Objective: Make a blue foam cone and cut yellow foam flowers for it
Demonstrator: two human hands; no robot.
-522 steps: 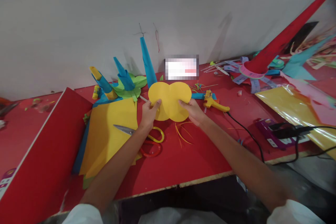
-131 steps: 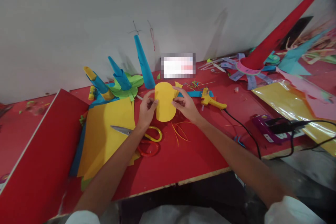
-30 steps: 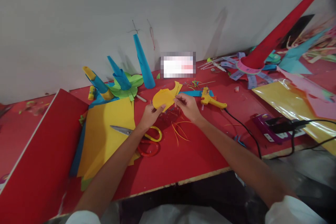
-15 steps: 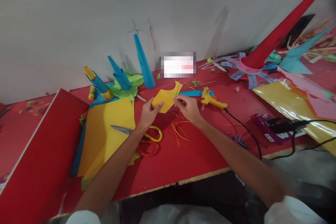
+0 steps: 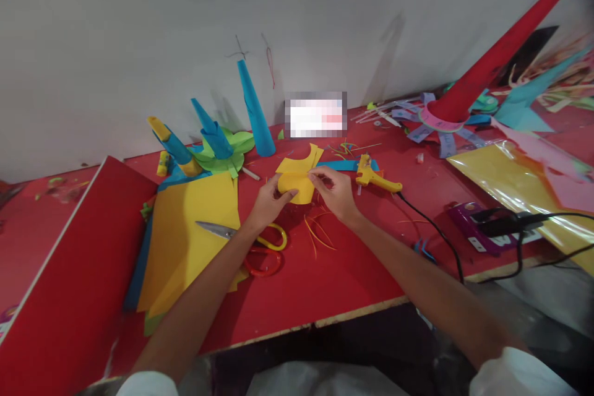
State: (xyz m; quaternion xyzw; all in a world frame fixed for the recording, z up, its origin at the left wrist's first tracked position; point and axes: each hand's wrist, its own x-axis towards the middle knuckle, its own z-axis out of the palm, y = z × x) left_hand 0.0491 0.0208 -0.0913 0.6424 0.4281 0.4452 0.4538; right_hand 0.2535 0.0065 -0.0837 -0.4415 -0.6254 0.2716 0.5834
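Between my two hands is a cut piece of yellow paper [image 5: 297, 185], its near part curled over and its far edge scooped and pointed. My left hand [image 5: 270, 201] grips its left side, thumb along the near edge. The fingers of my right hand [image 5: 335, 190] pinch its right edge. Below my left wrist lie scissors [image 5: 269, 238] with one yellow and one red handle, blades resting on a stack of yellow sheets [image 5: 190, 216]. A yellow glue gun [image 5: 378, 178] lies right of my right hand, beside a blue paper strip [image 5: 341, 165].
Blue paper cones [image 5: 255, 111] and a green paper flower [image 5: 232, 158] stand at the back left. A tall red cone [image 5: 501, 49] leans at right. A purple power strip [image 5: 482, 229] with black cables sits near the right edge. A red board [image 5: 83, 272] borders the left. Thin yellow offcuts [image 5: 320, 232] lie nearby.
The near part of the yellow paper, flat before, is now curled over. My left hand has shifted slightly right and down with its thumb on the paper; my right hand stays nearly in place.
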